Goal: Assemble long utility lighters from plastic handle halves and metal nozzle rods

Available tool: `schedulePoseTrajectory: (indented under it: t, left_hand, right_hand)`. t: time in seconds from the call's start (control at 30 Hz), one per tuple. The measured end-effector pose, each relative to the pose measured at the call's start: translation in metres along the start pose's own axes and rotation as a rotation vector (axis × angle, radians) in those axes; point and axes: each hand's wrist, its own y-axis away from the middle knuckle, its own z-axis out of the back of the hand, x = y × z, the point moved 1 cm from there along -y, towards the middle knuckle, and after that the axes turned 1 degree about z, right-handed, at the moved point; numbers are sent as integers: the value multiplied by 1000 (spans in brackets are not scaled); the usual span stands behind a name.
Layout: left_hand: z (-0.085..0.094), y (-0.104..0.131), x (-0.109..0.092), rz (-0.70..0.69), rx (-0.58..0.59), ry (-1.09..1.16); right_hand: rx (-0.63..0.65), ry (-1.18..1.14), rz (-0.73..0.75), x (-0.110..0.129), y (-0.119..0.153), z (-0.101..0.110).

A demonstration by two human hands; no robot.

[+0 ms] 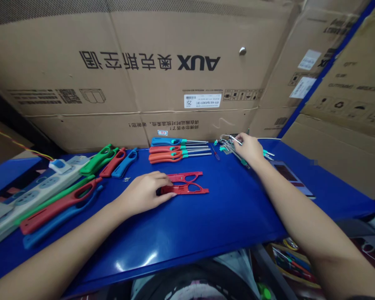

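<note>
My left hand is closed over the near ends of two red lighter shell halves lying on the blue table. The finger loops and far ends of the shells show beyond my fingers; the gripped ends are hidden. At the back right, my right hand pinches a thin metal lighter tube. It is over a pile of lighter inner parts, with metal tubes, wires and teal pieces. Left of that pile lies a small screwdriver. Blue, red and orange lighters with metal tubes lie side by side.
Green, red and blue shells lie at left, more shells in front. Beside them runs a power strip with a plug. Small screws sit near my left hand. Cardboard walls the back.
</note>
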Motion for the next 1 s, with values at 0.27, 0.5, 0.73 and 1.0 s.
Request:
schedulePoseTrajectory:
  t: [0.27, 0.5, 0.73, 1.0]
  left_hand:
    - [0, 0, 0, -4, 4, -12]
    - [-1, 0, 0, -4, -6, 2]
    - [0, 0, 0, -3, 7, -13]
    - [6, 2, 6, 21, -1, -32]
  right_hand:
    - [29, 27, -15, 3, 1, 7]
    - [155, 67, 22, -5, -3, -12]
    - [98, 2, 81, -5, -5, -15]
    - [-48, -378, 239, 10, 2, 3]
